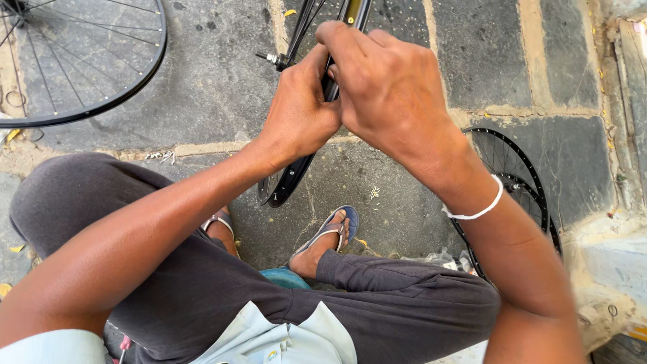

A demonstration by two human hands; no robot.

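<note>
A black bicycle wheel rim [288,180] stands upright on edge in front of me, its axle [271,58] sticking out to the left. My left hand [300,111] is closed around the rim near the hub side. My right hand [381,84] is closed over the top of the same rim, fingers curled, touching my left hand. A white band [475,212] circles my right wrist. What my fingertips pinch is hidden behind the hands.
Another spoked black wheel [81,61] lies on the stone paving at the top left. A third black rim [519,178] rests under my right forearm. My knees in dark trousers [202,283] and sandalled feet [323,236] fill the lower view. A stone ledge [606,269] runs at right.
</note>
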